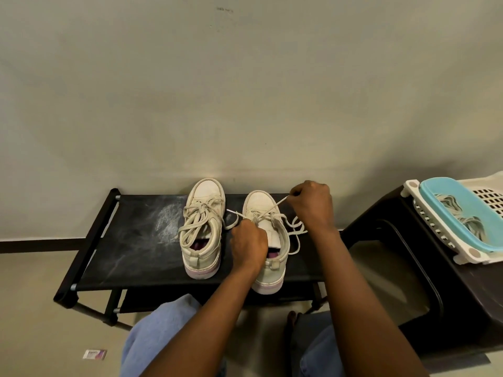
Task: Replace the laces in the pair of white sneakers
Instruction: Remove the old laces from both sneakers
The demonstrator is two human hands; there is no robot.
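Two white sneakers with pale purple soles stand toes to the wall on a black shoe rack [130, 240]. The left sneaker [202, 229] is laced, its thick lace lying in loose loops over the opening. On the right sneaker [268, 240] only the lowest eyelets hold a thin white lace [273, 206]. My left hand [249, 242] sits curled over this shoe's tongue and grips the lace near the eyelets. My right hand [310, 205] pinches the other end and holds it taut up to the right, beyond the toe. Slack lace lies in loops to the right of the shoe.
A dark plastic stool [394, 268] stands to the right of the rack. On it rests a white slotted basket [435, 235] with a blue tub [462, 202] holding a bundle of laces. My knees in blue jeans are below. A small packet [94, 354] lies on the floor.
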